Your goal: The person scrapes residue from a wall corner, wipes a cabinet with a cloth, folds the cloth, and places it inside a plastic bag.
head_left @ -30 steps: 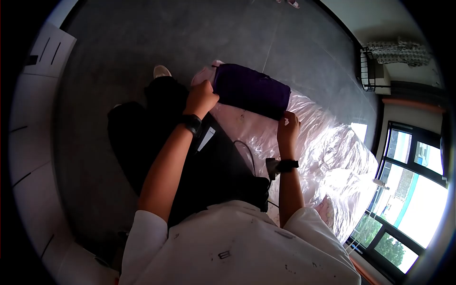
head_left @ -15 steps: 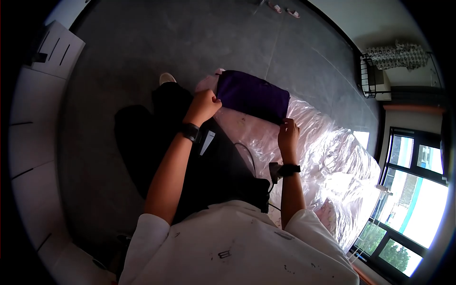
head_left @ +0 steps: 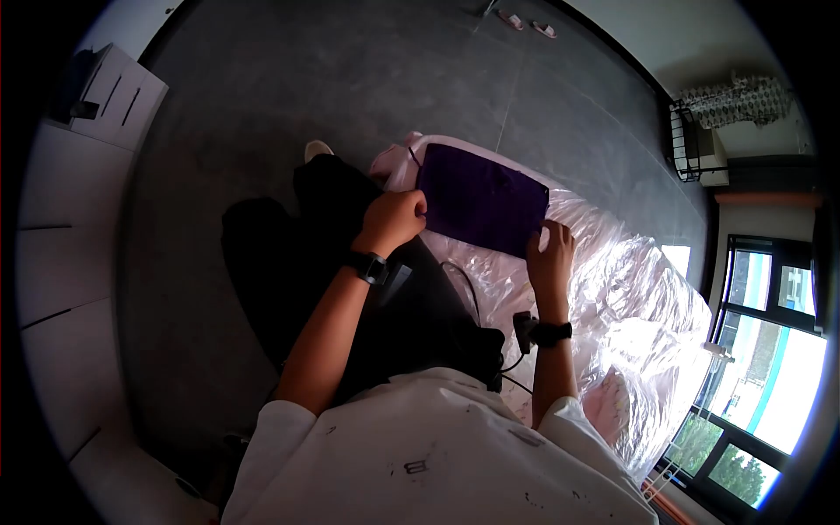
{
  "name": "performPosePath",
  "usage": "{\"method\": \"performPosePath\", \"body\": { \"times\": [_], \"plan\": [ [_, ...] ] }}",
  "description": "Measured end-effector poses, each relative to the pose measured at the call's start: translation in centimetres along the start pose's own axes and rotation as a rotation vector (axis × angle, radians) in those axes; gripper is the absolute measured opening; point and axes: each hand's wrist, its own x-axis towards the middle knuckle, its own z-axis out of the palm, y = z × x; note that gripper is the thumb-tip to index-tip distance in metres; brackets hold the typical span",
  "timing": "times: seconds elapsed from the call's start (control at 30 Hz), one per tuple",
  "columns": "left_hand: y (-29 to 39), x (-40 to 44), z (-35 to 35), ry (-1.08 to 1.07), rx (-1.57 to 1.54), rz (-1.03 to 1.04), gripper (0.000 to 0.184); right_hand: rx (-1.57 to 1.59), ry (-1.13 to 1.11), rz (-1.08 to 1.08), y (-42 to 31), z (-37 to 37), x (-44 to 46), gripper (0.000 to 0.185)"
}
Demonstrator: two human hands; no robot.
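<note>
A dark purple piece of fabric [head_left: 481, 197], roughly rectangular, lies over the near end of a pink bed surface covered in clear plastic [head_left: 612, 280]. My left hand [head_left: 394, 220] is closed at the fabric's left edge, fingers curled around its lower left corner. At the opposite side, my right hand [head_left: 551, 254] pinches the lower right corner between thumb and fingers. A thin dark strap or cord [head_left: 414, 156] shows by the upper left corner. Each wrist wears a black band.
My black-trousered legs [head_left: 289, 254] are left of the bed. White drawer cabinets [head_left: 79, 192] line the left side. A window [head_left: 761, 350] is at right, near a wire rack [head_left: 685, 144] with patterned cloth. Pink slippers [head_left: 544, 30] lie on the grey floor.
Both hands and the purple fabric have shifted slightly right and down in the view. The fabric's far edge has come nearer, exposing a strip of pink bed beyond it.
</note>
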Motion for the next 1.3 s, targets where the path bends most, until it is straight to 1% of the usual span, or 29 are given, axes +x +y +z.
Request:
{"method": "performPosePath", "body": {
  "times": [0.03, 0.1, 0.13, 0.2, 0.23, 0.3, 0.33, 0.43, 0.47, 0.5, 0.57, 0.6, 0.63, 0.7, 0.73, 0.77, 0.8, 0.83, 0.9, 0.93, 0.97, 1.0, 1.07, 1.1, 1.13, 1.17, 1.2, 1.27, 1.3],
  "plan": [
    [0.0, 0.0, 0.1, -0.003, 0.009, 0.003, 0.017, 0.042, -0.002, -0.016, -1.0, 1.0, 1.0, 0.032],
    [0.2, 0.2, 0.0, -0.029, 0.056, -0.008, 0.015, 0.040, -0.037, -0.151, -2.2, 4.1, 2.7, 0.045],
    [0.3, 0.2, -0.1, -0.030, 0.067, -0.006, 0.015, 0.049, -0.032, -0.147, -3.0, 5.4, 3.4, 0.045],
    [0.6, 0.0, -0.2, -0.005, 0.038, -0.021, 0.015, -0.042, -0.220, -0.059, -5.1, 7.5, 4.5, 0.059],
    [0.6, 0.0, -0.4, 0.001, 0.044, -0.023, 0.015, -0.035, -0.217, -0.063, -5.6, 8.8, 4.8, 0.059],
    [0.6, -0.1, -0.3, 0.047, -0.021, -0.023, 0.016, -0.214, -0.288, -0.040, -6.2, 11.7, 4.8, 0.065],
    [0.4, 0.0, 0.1, 0.104, -0.066, -0.011, 0.011, -0.251, -0.239, -0.038, -6.2, 12.9, 4.5, 0.066],
    [0.5, -0.2, 0.1, 0.105, -0.113, -0.028, 0.010, -0.188, -0.244, -0.041, -6.2, 12.3, 4.4, 0.067],
    [0.3, -0.3, 0.3, 0.099, -0.117, -0.033, 0.010, -0.152, -0.227, -0.063, -6.1, 11.6, 4.4, 0.063],
    [0.0, -0.3, 0.4, 0.112, -0.095, 0.007, 0.009, -0.155, -0.230, -0.056, -5.2, 11.3, 4.2, 0.063],
    [0.1, -0.2, 0.4, 0.121, -0.074, 0.050, 0.009, 0.099, -0.077, -0.166, -3.0, 10.4, 3.8, 0.050],
    [0.3, -0.3, 0.0, 0.107, -0.098, 0.038, 0.009, 0.169, 0.036, -0.210, -3.2, 8.2, 3.3, 0.034],
    [0.4, -0.4, -0.3, 0.093, -0.121, 0.024, 0.010, 0.289, -0.064, -0.162, -2.5, 6.3, 2.6, 0.026],
    [0.2, -0.3, -0.3, 0.097, -0.174, 0.006, 0.012, 0.349, -0.203, -0.120, -0.8, 5.0, 0.2, 0.023],
    [0.2, -0.1, -0.3, 0.101, -0.228, -0.004, 0.013, 0.348, -0.204, -0.116, -0.6, 4.7, -0.9, 0.023],
    [0.1, 0.2, -0.2, 0.095, -0.229, 0.000, 0.013, 0.268, -0.174, -0.190, -0.6, 4.3, -1.9, 0.023],
    [-0.2, 0.4, -0.1, 0.091, -0.328, 0.013, 0.014, 0.187, -0.144, -0.262, -0.6, 4.1, -2.5, 0.022],
    [-0.3, 0.4, 0.0, 0.087, -0.427, 0.026, 0.015, 0.185, -0.142, -0.254, -0.6, 4.0, -2.8, 0.022],
    [-0.2, 0.4, 0.0, 0.093, -0.443, 0.034, 0.018, 0.181, -0.066, -0.242, -0.6, 4.4, -3.2, 0.020],
    [-0.3, 0.4, 0.1, 0.135, -0.332, 0.087, 0.017, 0.183, -0.060, -0.238, -0.3, 4.8, -3.1, 0.020],
    [-0.6, 0.4, 0.4, 0.179, -0.220, 0.138, 0.017, 0.177, -0.078, -0.184, -0.1, 5.3, -2.9, 0.019],
    [-0.7, 0.5, 0.6, 0.181, -0.212, 0.141, 0.017, 0.171, -0.095, -0.131, 0.0, 5.6, -2.6, 0.019],
    [-0.7, 0.7, 0.8, 0.330, -0.076, 0.330, 0.018, 0.156, -0.096, -0.109, -0.2, 6.1, -2.1, 0.018],
    [-0.5, 0.7, 0.6, 0.330, -0.067, 0.333, 0.018, 0.133, -0.105, -0.086, -0.3, 6.1, -2.1, 0.018],
    [-0.3, 0.6, 0.5, 0.323, -0.130, 0.290, 0.017, 0.141, -0.100, -0.085, -0.2, 6.0, -2.0, 0.018],
    [-0.2, 0.6, 0.4, 0.316, -0.193, 0.245, 0.017, 0.195, -0.145, -0.086, 0.1, 5.6, -1.8, 0.020],
    [0.0, 0.6, 0.3, 0.317, -0.186, 0.246, 0.017, 0.247, -0.191, -0.088, 0.2, 5.4, -1.7, 0.021],
    [0.4, 0.8, 0.3, 0.261, -0.242, 0.177, 0.018, 0.273, -0.169, -0.104, -0.2, 4.9, -1.5, 0.023],
    [0.6, 0.9, 0.3, 0.254, -0.242, 0.179, 0.018, 0.291, -0.149, -0.117, -0.6, 4.3, -1.4, 0.026]
  ]
}}
